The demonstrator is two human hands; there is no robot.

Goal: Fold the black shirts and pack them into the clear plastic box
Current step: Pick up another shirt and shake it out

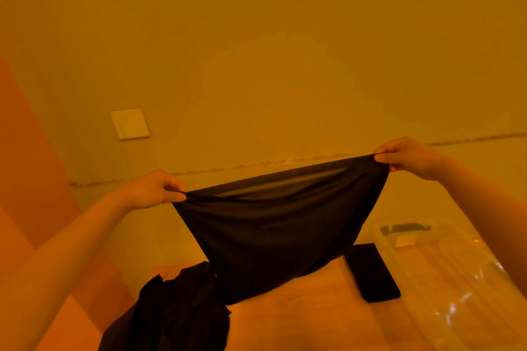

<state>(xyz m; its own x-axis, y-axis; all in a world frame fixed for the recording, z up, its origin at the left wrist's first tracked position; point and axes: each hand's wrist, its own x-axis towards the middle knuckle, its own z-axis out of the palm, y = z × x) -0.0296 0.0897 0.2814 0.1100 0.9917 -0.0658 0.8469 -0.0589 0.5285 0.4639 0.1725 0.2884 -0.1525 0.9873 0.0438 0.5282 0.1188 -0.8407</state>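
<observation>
right now, holding a black shirt [273, 225] stretched in the air, left hand [155, 189] and right hand [406, 158] each pinching a corner of one edge, well apart. best to keep the edge taut and level, then lower flat onto the bed [299, 316], between the loose pile [176, 308] and the folded shirt [370, 273] beside the clear plastic box [456, 279].

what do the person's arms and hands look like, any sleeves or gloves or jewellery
Both arms are bare as far as the frame shows: no sleeves, gloves, watch or bracelets. The left hand and right hand show no rings on the parts in view. Strong orange light tints everything, so finer marks cannot be told.
</observation>
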